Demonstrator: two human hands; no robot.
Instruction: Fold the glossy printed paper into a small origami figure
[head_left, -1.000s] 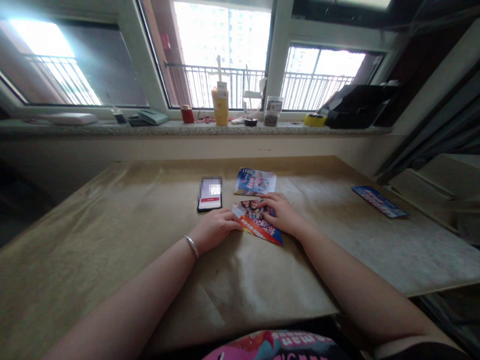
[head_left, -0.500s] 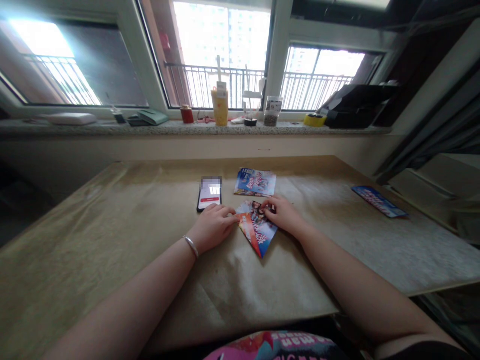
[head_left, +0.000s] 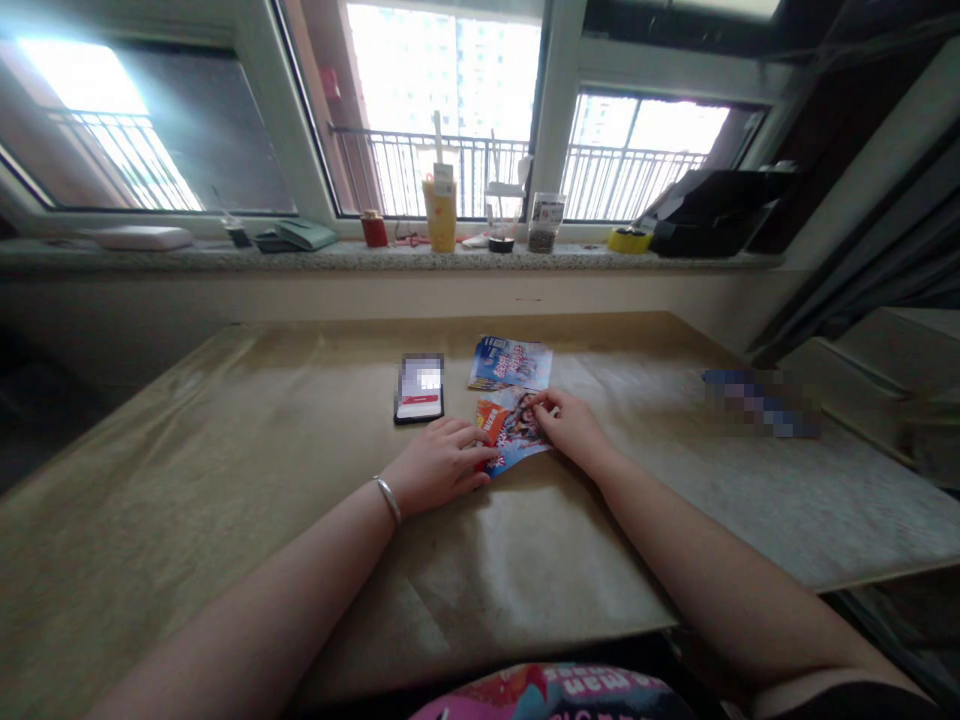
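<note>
A colourful printed leaflet [head_left: 512,428], partly folded, lies on the paper-covered table [head_left: 225,480] between my hands. My left hand [head_left: 439,465], with a silver bracelet at the wrist, rests on its left edge with fingers curled down onto it. My right hand [head_left: 568,425] pinches the leaflet's upper right edge between thumb and fingers. A second leaflet [head_left: 511,363] lies flat just behind it. A phone [head_left: 420,388] with a lit screen sits to the left of the leaflets.
Another leaflet [head_left: 759,402] lies at the table's right side. The window sill [head_left: 225,257] behind holds a yellow cup [head_left: 441,212], jars, a red item, a tape roll [head_left: 629,240] and a black device [head_left: 712,212].
The leaflet has been turned and folded smaller, its long lower point gone. My left hand slid down onto its left edge and my right hand moved up to its top right.
</note>
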